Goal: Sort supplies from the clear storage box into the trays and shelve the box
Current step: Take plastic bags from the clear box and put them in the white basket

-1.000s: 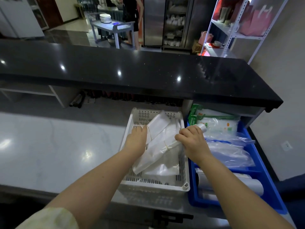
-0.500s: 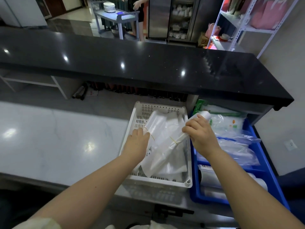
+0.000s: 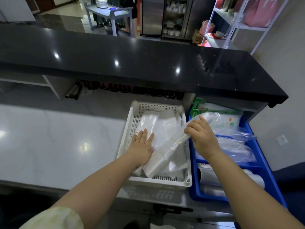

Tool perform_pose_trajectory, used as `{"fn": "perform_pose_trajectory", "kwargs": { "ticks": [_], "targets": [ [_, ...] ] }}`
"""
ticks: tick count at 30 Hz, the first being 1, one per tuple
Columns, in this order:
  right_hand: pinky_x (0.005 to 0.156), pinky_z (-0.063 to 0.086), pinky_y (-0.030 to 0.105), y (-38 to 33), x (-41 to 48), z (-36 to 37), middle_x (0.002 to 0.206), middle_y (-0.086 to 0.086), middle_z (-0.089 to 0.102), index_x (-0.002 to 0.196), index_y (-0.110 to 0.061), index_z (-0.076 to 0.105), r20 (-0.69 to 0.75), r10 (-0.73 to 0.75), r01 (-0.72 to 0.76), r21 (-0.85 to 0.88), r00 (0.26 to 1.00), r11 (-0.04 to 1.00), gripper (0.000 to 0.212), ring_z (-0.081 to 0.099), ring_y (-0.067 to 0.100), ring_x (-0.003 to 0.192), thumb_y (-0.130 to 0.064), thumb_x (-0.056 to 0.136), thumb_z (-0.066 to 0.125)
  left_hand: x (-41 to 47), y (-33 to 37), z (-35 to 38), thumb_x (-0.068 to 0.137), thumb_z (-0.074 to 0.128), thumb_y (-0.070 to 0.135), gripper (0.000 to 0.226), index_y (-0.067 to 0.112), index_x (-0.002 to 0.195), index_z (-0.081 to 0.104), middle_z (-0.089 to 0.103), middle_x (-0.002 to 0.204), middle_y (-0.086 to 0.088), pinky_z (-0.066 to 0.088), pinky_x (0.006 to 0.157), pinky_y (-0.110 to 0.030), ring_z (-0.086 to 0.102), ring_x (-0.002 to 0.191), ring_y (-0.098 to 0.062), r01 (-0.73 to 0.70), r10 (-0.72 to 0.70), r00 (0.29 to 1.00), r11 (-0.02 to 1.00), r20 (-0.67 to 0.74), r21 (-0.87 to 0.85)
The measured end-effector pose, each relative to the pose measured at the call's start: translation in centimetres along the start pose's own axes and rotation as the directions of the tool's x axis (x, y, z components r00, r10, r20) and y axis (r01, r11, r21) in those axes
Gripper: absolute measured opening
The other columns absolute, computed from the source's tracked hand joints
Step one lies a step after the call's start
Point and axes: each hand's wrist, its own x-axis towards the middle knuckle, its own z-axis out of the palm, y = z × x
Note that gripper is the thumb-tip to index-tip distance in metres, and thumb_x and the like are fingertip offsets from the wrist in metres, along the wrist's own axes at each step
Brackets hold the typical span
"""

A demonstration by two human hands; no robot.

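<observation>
Right hand [image 3: 202, 136] is wrapped round a rolled bundle of clear bags [image 3: 166, 156], fingers curled over its upper part. The bundle is held tilted. Its top end sticks out past the hand over the blue tray [image 3: 194, 194]. Its bottom end is laid inside the white tray [image 3: 157, 181], and that tray's right wall is crossed on the way. A yellow rubber band [image 3: 175, 141] is seen round the roll just below the grip.

Left hand [image 3: 142, 146] is laid flat, fingers straight and together, pressed on a second pack of clear bags [image 3: 148, 120] in the white tray. Nothing is gripped by it.

The white tray is set just beside the blue tray; whether the walls touch cannot be told. Both are parked on the pale counter [image 3: 57, 138], under the overhang of the black countertop [image 3: 132, 63].

In the blue tray:
- a green-labelled packet [image 3: 197, 107] at the far end
- loose clear bags [image 3: 231, 146] in the middle
- a film roll [image 3: 212, 176] at the near end

Behind the counter a white shelf rack [image 3: 231, 23] and a grey cart [image 3: 115, 12] with stacked plates [image 3: 101, 2] are visible.
</observation>
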Motion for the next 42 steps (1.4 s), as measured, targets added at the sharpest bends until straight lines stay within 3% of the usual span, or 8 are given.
{"fn": "perform_pose_trajectory", "kwargs": {
  "ticks": [8, 13, 22, 26, 28, 30, 38, 42],
  "targets": [
    [0.108, 0.032, 0.056, -0.3, 0.5, 0.2, 0.091, 0.014, 0.065, 0.086, -0.002, 0.067, -0.103, -0.048, 0.051, 0.029, 0.994, 0.998, 0.018, 0.057, 0.031, 0.096, 0.009, 0.073, 0.071, 0.5, 1.2, -3.8, 0.098, 0.036, 0.04, 0.045, 0.022, 0.138, 0.043, 0.045, 0.143, -0.002, 0.033, 0.107, -0.042, 0.038, 0.13, -0.024, -0.029, -0.049, 0.974, 0.939, -0.219, -0.342],
    [0.108, 0.032, 0.055, -0.6, 1.8, -0.3, 0.094, 0.014, 0.065, 0.088, -0.004, 0.066, -0.15, -0.128, 0.132, 0.017, 0.98, 0.991, 0.01, 0.054, 0.029, 0.104, 0.002, 0.081, 0.067, 1.3, 4.6, -7.7, 0.095, 0.047, 0.042, 0.03, 0.03, 0.12, 0.059, 0.065, 0.106, 0.011, 0.05, 0.085, -0.03, 0.06, 0.094, -0.01, -0.069, 0.094, 0.995, 0.494, -0.026, -0.867],
    [0.109, 0.031, 0.052, -0.8, 1.1, -0.9, 0.125, 0.012, 0.057, 0.104, -0.015, 0.062, -0.146, 0.157, -0.146, 0.087, 0.977, 0.986, 0.023, 0.039, 0.031, 0.127, -0.003, 0.084, 0.058, 2.6, 2.8, -10.6, 0.09, 0.06, 0.009, 0.031, 0.021, 0.118, 0.06, 0.068, 0.099, -0.002, 0.051, 0.068, -0.031, 0.064, 0.08, -0.016, 0.237, 0.135, 0.959, 0.106, 0.25, -0.966],
    [0.099, 0.047, 0.04, -4.3, 1.5, -1.8, 0.133, 0.001, 0.049, 0.122, -0.03, 0.049, 0.211, 0.766, -0.6, 0.754, 0.607, 0.268, 0.048, 0.054, 0.019, 0.116, 0.0, 0.086, 0.06, 2.0, 1.7, -11.1, 0.09, 0.06, 0.006, 0.035, 0.017, 0.122, 0.055, 0.067, 0.099, -0.005, 0.055, 0.066, -0.033, 0.065, 0.078, -0.017, 0.238, 0.091, 0.966, 0.063, 0.243, -0.969],
    [0.089, 0.053, 0.05, -5.2, 1.7, -2.0, 0.126, 0.013, 0.058, 0.12, -0.025, 0.051, 0.595, 0.664, -0.571, 0.766, 0.453, -0.297, 0.036, 0.063, 0.029, 0.104, -0.007, 0.091, 0.059, 1.6, 1.0, -10.9, 0.09, 0.061, 0.006, 0.036, 0.016, 0.124, 0.054, 0.067, 0.096, -0.005, 0.055, 0.062, -0.031, 0.064, 0.075, -0.017, 0.238, 0.026, 0.971, 0.025, 0.239, -0.971],
    [0.088, 0.051, 0.057, -5.9, 1.5, -2.0, 0.122, 0.019, 0.061, 0.122, -0.02, 0.052, 0.793, 0.421, -0.596, 0.609, 0.441, -0.523, 0.036, 0.064, 0.036, 0.105, -0.008, 0.09, 0.061, 1.1, 0.1, -10.6, 0.09, 0.06, 0.006, 0.035, 0.017, 0.123, 0.055, 0.068, 0.094, -0.004, 0.054, 0.063, -0.032, 0.065, 0.075, -0.017, 0.229, -0.058, 0.972, -0.009, 0.229, -0.973],
    [0.078, 0.057, 0.04, -9.7, 4.5, 1.8, 0.104, 0.014, 0.069, 0.118, -0.021, 0.054, 0.827, 0.366, -0.747, 0.551, 0.427, -0.372, 0.042, 0.068, 0.028, 0.094, -0.008, 0.082, 0.071, -0.3, -3.2, -9.7, 0.086, 0.064, 0.005, 0.033, 0.018, 0.116, 0.057, 0.068, 0.094, -0.008, 0.05, 0.07, -0.038, 0.062, 0.076, -0.022, 0.217, -0.311, 0.925, -0.043, 0.219, -0.975],
    [0.068, 0.057, 0.035, -11.1, 6.0, 5.0, 0.095, 0.018, 0.068, 0.113, -0.012, 0.056, 0.853, 0.431, -0.77, 0.478, 0.293, -0.423, 0.039, 0.066, 0.028, 0.073, 0.007, 0.079, 0.064, -0.5, -4.5, -8.9, 0.077, 0.074, 0.019, 0.028, 0.018, 0.101, 0.059, 0.063, 0.089, -0.001, 0.053, 0.069, -0.032, 0.062, 0.079, -0.021, 0.211, -0.466, 0.884, 0.459, -0.032, -0.863]
  ]
}}
